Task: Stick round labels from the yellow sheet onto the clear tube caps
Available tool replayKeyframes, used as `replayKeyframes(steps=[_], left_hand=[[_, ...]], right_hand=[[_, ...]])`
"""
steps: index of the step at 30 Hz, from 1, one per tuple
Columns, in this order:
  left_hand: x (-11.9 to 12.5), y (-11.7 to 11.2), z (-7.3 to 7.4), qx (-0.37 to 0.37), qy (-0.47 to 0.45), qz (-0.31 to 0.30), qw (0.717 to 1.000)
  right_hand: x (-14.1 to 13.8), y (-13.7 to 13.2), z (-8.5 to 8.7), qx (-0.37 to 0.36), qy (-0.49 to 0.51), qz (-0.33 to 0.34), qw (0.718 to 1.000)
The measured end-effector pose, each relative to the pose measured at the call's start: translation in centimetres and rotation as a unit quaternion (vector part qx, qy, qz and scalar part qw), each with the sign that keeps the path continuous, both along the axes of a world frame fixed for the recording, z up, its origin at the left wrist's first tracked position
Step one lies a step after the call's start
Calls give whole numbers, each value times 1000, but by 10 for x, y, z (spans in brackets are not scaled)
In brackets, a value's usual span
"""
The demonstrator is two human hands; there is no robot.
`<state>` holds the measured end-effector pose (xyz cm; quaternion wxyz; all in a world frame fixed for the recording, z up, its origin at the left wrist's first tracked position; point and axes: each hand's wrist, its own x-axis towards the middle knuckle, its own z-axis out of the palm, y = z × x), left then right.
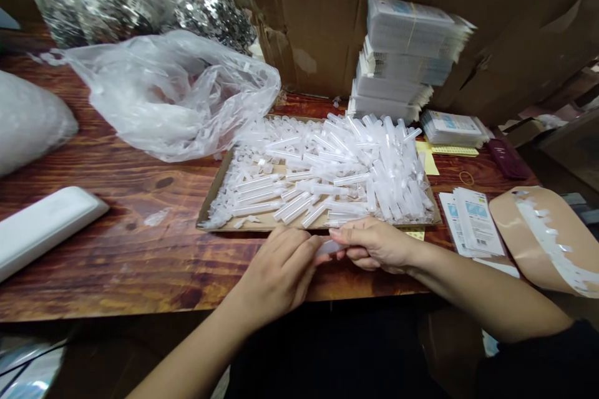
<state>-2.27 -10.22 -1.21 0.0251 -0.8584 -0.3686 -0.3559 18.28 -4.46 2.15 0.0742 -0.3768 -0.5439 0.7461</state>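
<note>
Fingers of the left hand (281, 268) and right hand (374, 243) pinch together on one clear tube (330, 247) between them, low centre of the frame. It looks light, stiff, smooth and likely slippery, so a grip at each end suits it. Just above, a flat cardboard tray (213, 199) holds a heap of similar tubes; upper left, a clear plastic bag (173, 93) lies slack.

No legible text anywhere. Printed leaflets (472, 219) near right on counter (116, 243) & banded packs (407, 56) stacked far right carry blue/grey print, too small & blurred to read. Yellow strip (455, 151) by packs: marks unreadable.
</note>
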Motion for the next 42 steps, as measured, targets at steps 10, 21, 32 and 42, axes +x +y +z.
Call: replayKeyframes(steps=[10,21,32,42], left_hand=[[-96,-8,-1,-173,-146,491,841],[-128,16,16,-282,56,411,865],[-104,48,13,-344,143,308,876],[-114,119,16,-245,48,263,932]], right_hand=[[79,86,18,691,-203,-139,680],[25,101,20,784,-228,-30,577],[-71,61,23,723,-221,241,609],[-108,106,41,668,-306,208,646]])
